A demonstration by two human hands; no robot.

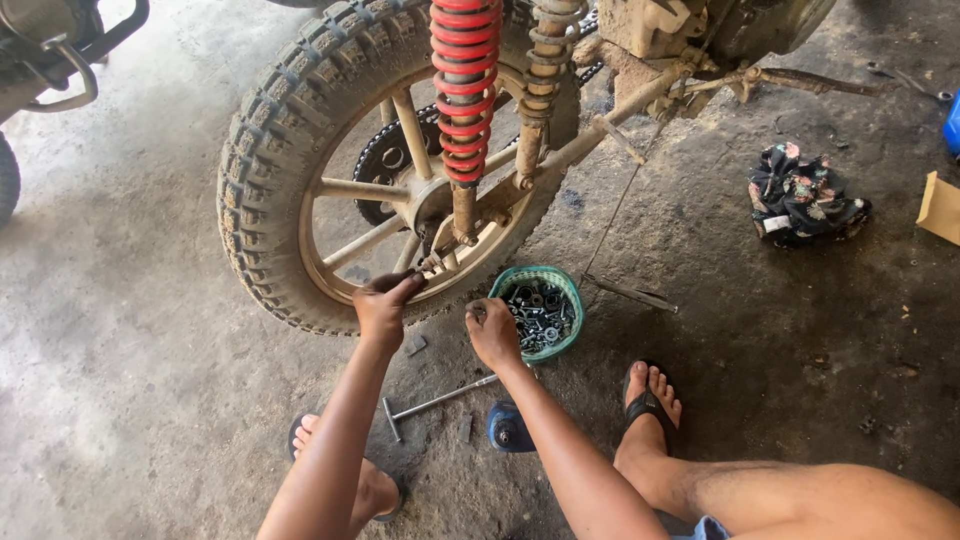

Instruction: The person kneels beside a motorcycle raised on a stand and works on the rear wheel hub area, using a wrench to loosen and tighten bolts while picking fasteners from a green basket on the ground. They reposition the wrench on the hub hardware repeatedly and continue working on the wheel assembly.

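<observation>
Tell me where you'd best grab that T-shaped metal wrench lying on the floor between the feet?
Probably by the long bare shaft of the T-handle wrench, coming down from above. It lies flat on the concrete floor, so only its top is open. The short crossbar end points toward the left foot, while the far end runs under the right hand. The middle stretch looks free, and it is thin enough for fingers to pinch.

Soft even daylight, brighter at left, sharp focus, wide-angle edge bending
</observation>
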